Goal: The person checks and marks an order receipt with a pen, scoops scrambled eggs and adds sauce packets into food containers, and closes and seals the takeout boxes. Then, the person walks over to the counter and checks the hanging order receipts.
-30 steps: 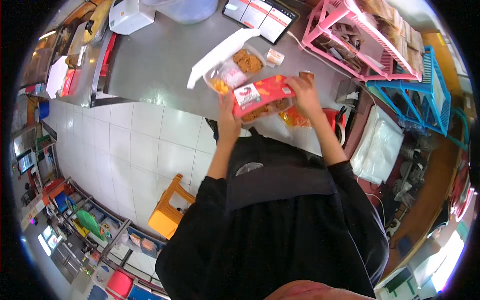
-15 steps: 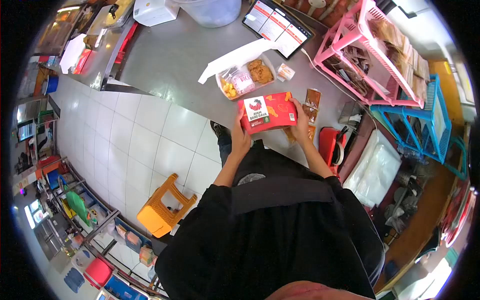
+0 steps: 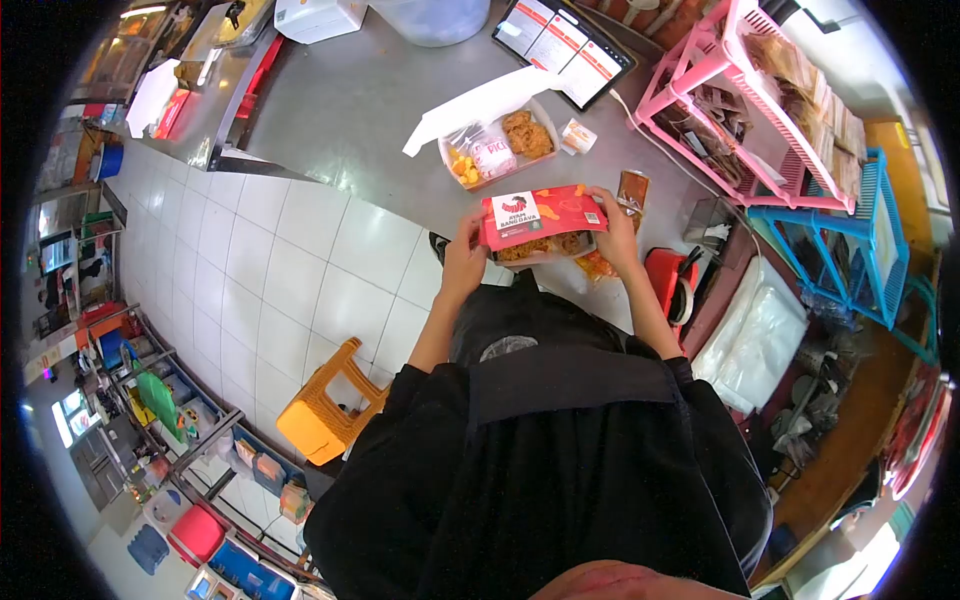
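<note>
The left hand and right hand hold the red box by its ends near the edge of the counter, its lid part open over fried chicken. Beyond it, an open box sits near the tablet.

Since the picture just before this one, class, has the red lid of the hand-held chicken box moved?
Yes. Judged against the tablet, the near edge of the red lid has swung up toward it, baring fried chicken.
</note>
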